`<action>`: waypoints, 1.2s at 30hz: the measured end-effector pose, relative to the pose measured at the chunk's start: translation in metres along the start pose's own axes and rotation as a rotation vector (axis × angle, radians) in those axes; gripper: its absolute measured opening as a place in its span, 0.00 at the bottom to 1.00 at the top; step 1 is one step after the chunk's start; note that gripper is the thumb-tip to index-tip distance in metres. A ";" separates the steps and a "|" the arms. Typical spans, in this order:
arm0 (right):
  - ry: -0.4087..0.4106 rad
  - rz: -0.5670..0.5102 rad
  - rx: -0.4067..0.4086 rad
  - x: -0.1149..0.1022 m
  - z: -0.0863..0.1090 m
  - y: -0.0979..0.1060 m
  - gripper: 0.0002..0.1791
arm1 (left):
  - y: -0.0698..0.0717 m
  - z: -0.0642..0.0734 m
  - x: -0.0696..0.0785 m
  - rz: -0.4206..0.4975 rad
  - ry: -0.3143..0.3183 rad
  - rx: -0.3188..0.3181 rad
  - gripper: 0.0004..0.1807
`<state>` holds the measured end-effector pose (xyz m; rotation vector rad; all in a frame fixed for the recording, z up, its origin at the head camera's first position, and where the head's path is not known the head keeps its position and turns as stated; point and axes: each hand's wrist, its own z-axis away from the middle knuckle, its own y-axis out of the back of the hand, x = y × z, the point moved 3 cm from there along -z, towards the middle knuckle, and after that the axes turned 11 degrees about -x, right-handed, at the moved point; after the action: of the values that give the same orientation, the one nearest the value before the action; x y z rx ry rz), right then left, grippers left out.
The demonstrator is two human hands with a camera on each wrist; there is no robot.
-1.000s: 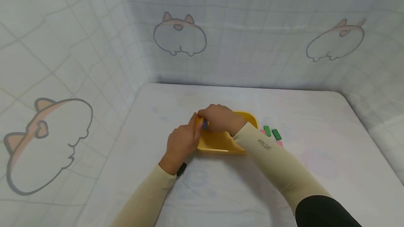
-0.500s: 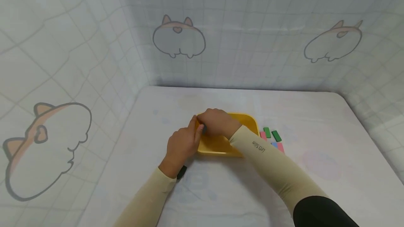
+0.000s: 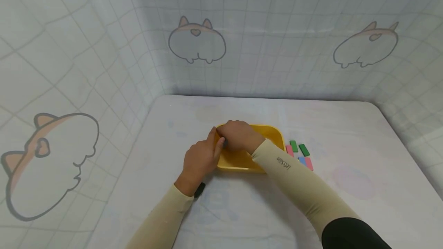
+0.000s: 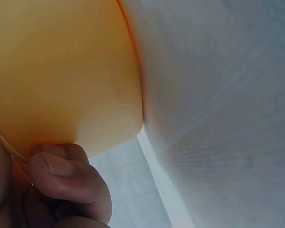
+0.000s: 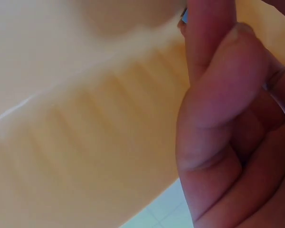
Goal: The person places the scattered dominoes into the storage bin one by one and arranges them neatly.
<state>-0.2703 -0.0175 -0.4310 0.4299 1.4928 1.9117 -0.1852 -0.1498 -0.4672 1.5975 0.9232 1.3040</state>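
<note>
Yellow tray (image 3: 238,162) lies crosswise, long axis left to right. Left hand (image 3: 200,156) pinches its left end; right hand (image 3: 240,135) crosses tray to same end, fingers curled, can't tell on what. Green blocks (image 3: 304,150) sit beyond tray's right end.

Both my hands close together at the ends of reaching, sleeved arms.
My left forearm (image 3: 159,218) slants up from below, its hand (image 3: 200,159) back uppermost, index finger stretched forward and thumb angled apart from it; underneath, my other fingers (image 4: 69,180) curl in a grip. My right forearm (image 3: 301,187) comes in diagonally, its hand (image 3: 240,136) bent knuckles-up just beside the left fingertips, its digits overlapping and their tips partly hidden.
</note>
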 end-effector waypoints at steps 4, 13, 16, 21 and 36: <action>-0.006 -0.004 0.001 0.000 -0.001 -0.002 0.03 | 0.000 0.001 0.000 -0.002 -0.009 0.011 0.40; -0.021 -0.010 -0.012 0.000 -0.001 -0.005 0.04 | 0.001 0.004 0.001 0.010 0.007 -0.002 0.40; -0.020 -0.013 -0.012 -0.001 0.000 -0.005 0.04 | 0.001 0.004 0.001 0.009 0.007 -0.007 0.41; -0.020 -0.005 -0.008 0.000 -0.001 -0.007 0.05 | 0.001 0.004 0.001 0.021 0.014 -0.018 0.41; -0.046 -0.001 0.009 0.005 0.010 0.001 0.17 | -0.004 0.002 0.000 0.026 0.022 0.002 0.42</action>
<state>-0.2675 -0.0073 -0.4282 0.4745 1.4722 1.8825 -0.1837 -0.1489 -0.4707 1.6046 0.9206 1.3410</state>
